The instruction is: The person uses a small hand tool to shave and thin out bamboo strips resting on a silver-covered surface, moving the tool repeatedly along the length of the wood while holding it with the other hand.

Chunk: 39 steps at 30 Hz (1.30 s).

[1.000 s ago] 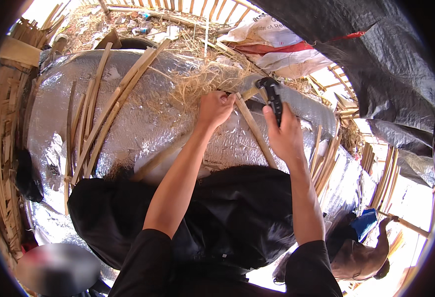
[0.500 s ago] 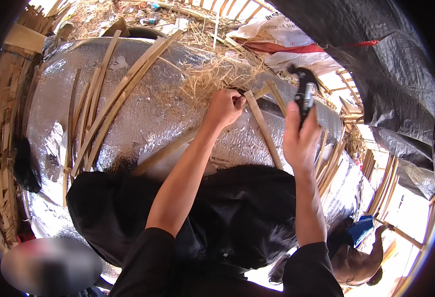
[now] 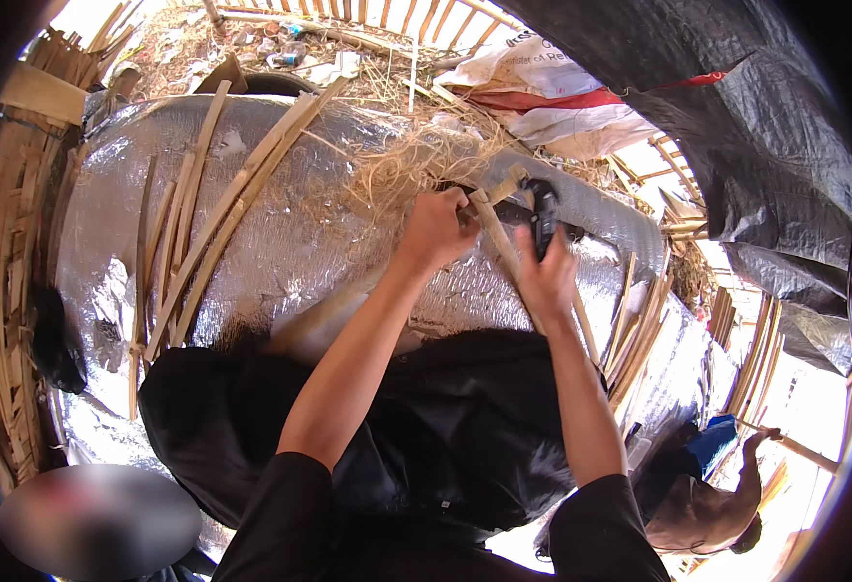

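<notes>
My right hand [image 3: 548, 283] is closed round the handle of a black hammer [image 3: 542, 211], whose head is up beside a joint of wooden strips. My left hand [image 3: 436, 231] is closed at the top of one upright wooden strip [image 3: 497, 236]; what its fingers pinch, if anything, is hidden. A short wooden piece [image 3: 511, 181] meets that strip near its top end. Tangled dry fibres [image 3: 402, 170] lie just beyond my left hand. All of this rests over a crinkled silver foil sheet [image 3: 280, 276].
Long wooden strips [image 3: 242, 199] lie on the foil at left, with more strips [image 3: 644, 335] at right. A black tarp [image 3: 775, 145] hangs at upper right above white sacks [image 3: 581, 126]. Another person [image 3: 703, 514] bends at lower right, an arm on a pole. Litter lies at the back.
My right hand has brought the hammer down and left, closer to the wooden joint. My left hand stays by the strip. The view has shifted slightly.
</notes>
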Tool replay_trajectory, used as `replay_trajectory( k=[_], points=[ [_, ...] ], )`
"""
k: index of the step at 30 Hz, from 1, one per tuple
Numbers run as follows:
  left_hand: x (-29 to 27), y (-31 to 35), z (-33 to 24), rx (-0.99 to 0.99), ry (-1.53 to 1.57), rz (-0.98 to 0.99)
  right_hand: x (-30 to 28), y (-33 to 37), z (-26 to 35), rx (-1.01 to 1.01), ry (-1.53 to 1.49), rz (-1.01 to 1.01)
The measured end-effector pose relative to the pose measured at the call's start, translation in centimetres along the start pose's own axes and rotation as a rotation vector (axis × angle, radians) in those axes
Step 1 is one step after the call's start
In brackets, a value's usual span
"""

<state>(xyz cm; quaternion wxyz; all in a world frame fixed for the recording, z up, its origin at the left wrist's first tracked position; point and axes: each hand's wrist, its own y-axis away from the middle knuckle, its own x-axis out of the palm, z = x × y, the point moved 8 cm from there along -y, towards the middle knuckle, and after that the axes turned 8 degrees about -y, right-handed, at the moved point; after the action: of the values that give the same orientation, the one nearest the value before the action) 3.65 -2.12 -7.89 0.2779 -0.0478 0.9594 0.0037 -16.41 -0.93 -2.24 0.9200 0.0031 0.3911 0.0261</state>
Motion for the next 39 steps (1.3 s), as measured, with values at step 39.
replay_trajectory(
  k=[39],
  points=[
    [0.3, 2.9, -2.6, 0.386, -0.363, -0.075, 3.2, 0.3, -3.9, -0.095, 0.029, -0.018]
  ],
)
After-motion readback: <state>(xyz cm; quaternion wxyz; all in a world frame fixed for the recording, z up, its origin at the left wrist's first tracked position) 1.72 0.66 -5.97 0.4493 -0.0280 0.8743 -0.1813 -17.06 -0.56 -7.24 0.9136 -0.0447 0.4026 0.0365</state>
